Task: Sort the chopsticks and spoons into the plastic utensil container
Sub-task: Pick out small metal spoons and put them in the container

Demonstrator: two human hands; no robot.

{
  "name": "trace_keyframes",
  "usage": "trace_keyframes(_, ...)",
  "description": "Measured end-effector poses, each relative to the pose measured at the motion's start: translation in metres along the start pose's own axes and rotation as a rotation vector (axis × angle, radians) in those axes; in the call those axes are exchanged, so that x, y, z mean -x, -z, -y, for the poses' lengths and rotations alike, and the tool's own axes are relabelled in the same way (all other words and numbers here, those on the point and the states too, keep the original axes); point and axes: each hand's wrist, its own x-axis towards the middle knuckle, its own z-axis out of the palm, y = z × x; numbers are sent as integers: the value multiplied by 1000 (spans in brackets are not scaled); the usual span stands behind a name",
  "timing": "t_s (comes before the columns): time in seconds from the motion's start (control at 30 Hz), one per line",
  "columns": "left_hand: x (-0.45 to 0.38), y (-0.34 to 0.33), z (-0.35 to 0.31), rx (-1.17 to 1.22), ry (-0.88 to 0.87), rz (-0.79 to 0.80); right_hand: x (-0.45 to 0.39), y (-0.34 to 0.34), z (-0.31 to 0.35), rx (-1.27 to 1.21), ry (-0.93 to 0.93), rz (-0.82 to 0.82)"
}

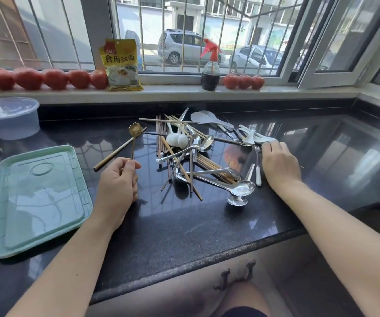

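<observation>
Left hand (118, 179) pinching gold flower spoon (134, 138) upright by handle tip, utensil pile (191, 154) just right of grip, green container (40, 200) left of it, right hand (279, 163) flat, fingers relaxed at pile's far edge, eight tomatoes (56, 78) on sill.

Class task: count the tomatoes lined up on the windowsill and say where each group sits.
8. Five tomatoes run along the sill left of the yellow packet; three more sit right of the spray bottle. Others may lie beyond the left edge.
</observation>
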Motion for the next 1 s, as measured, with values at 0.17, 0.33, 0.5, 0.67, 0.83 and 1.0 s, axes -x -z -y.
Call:
trace_keyframes(0.17,2,0,-3,-5,7,-6,5,-4,-4,-87,-70,-114)
trace_keyframes(0.33,3,-1,-4,-14,8,-13,7,-5,-5,-179,-139,-171)
trace_keyframes(0.5,4,-2,-5,-27,8,-14,6,1,2,-169,195,-212)
trace_keyframes(0.67,3,-1,-5,-26,10,-13,6,-3,2,-173,-118,-86)
trace_keyframes(0.83,-2,2,3,-54,-8,-14,6,-7,1,-187,-134,-81)
trace_keyframes(1.0,-8,-2,8,-188,-28,-42,0,23,17,-238,-88,-93)
